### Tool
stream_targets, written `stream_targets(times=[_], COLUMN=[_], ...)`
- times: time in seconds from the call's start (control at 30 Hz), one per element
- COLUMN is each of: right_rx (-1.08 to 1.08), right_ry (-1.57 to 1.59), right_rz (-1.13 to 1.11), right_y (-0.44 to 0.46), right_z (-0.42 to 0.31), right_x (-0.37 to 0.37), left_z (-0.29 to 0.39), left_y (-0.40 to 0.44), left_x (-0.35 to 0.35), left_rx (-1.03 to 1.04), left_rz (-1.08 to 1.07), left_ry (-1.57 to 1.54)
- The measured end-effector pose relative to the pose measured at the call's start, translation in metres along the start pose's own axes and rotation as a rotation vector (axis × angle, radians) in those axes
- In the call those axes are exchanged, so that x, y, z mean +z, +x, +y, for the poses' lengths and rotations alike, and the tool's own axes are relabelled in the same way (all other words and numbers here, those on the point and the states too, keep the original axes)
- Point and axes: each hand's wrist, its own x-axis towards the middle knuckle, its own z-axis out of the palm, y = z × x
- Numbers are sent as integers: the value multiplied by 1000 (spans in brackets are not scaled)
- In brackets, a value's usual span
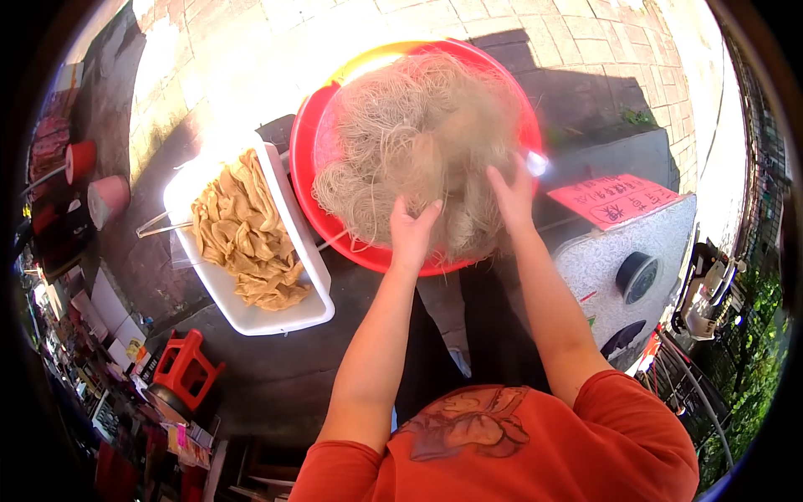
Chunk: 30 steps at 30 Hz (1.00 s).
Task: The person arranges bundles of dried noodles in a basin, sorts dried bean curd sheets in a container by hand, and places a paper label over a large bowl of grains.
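A wide red basin [534, 125] is heaped with pale, thin dried noodle-like strands [376, 125] in loose bundles. My left hand [414, 230] is at the near side of the heap, thumb apart and the other fingers partly sunk among the strands. To its right, my right hand [512, 191] touches the heap's right side, its thumb raised and its other fingers partly hidden. Between the two hands lies a bundle of strands, blurred at its top. Whether either hand grips strands is hard to make out.
Left of the basin stands a white tub [314, 289] with brown folded pieces [242, 226] and metal tongs [163, 227]. A red stool [186, 368] is at lower left. At right, a speckled box [585, 259] bears a pink handwritten sign [611, 199] and a round dark-topped object [637, 278].
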Motion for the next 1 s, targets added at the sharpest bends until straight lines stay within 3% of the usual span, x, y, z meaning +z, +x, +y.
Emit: stream_targets(times=[0.07,0.17,0.27,0.3,0.4,0.47,0.5,0.6,0.67,0.73,0.87,0.97,1.0], right_rx=[-7,-31,-63,-77,-122,-158,-126,-63,-63,-292,-642,-779,-819], right_ry=[-21,-107,-51,-30,63,171,189,145,-11,-123,-223,-198,-202], right_rz=[-68,-247,-308,-286,-205,-145,-108,-27,-6,13,-103,-328,-408], right_y=[5,27,41,39,32,21,13,-13,-29,-42,-64,-75,-77], right_z=[7,15,19,22,32,40,43,45,37,19,-46,-85,-95], right_x=[-1,6,6,5,-4,-13,-17,-28,-32,-32,-24,-4,6], left_z=[-14,-28,-11,-8,-2,-10,-27,-70,-73,-62,-33,-19,-7], left_y=[15,60,73,71,47,28,24,11,6,3,0,-13,-24], left_x=[-17,-66,-92,-98,-120,-137,-149,-157,-150,-136,-108,-93,-85], left_rx=[-7,107,92,-79,-243,-243,-352,-584,-647,-654,-407,-26,-3], left_rz=[56,145,129,36,191,383,487,510,353,223,325,208,232], left_ry=[35,373,776,452,-16,-91,-30,-1,-104,-163,-300,-154,-110])
